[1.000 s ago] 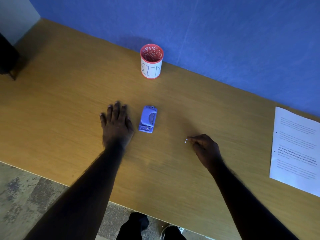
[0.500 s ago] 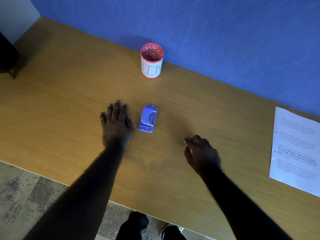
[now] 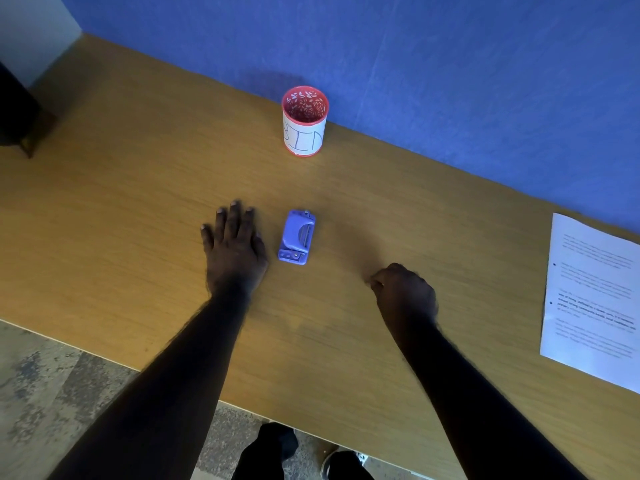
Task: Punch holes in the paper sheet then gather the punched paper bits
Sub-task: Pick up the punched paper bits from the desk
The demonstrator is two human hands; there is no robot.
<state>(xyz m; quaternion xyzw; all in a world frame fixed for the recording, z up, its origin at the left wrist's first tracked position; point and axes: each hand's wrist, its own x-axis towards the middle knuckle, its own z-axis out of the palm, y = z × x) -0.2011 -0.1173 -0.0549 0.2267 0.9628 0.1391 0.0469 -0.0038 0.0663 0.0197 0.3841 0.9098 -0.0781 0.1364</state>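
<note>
Seen from the head camera, two bare forearms reach over a wooden tabletop (image 3: pixel 138 209) set against a blue wall (image 3: pixel 450 64). At centre lies a small purple punch (image 3: pixel 296 236), flat on the wood, its long axis running roughly from 12 to 6 o'clock. Just beside it, at its 9 o'clock, the left hand (image 3: pixel 233 245) rests palm down with fingers extended and slightly spread; it is close to the punch but not touching it. At the punch's 4 o'clock, well apart from it, the right hand (image 3: pixel 403 292) is curled into a loose fist, knuckles up, thumb and fingertips pressed together at its 9 o'clock side and low against the wood. Whether any paper bits sit in that pinch cannot be told; none show on the bare wood near it. At 12 o'clock from the punch, near the wall, a red cup (image 3: pixel 304 121) stands upright, its white label hand-lettered "BIN", its mouth open and its inner wall patterned. At 3 o'clock, by the frame's right edge, a printed sheet (image 3: pixel 594 299) lies flat, well apart from both hands, with two dark dots along its left margin. Patchy grey floor (image 3: pixel 52 393) shows at 7 o'clock, and dark shoes (image 3: pixel 273 448) at 6 o'clock below the tabletop's near edge.
</note>
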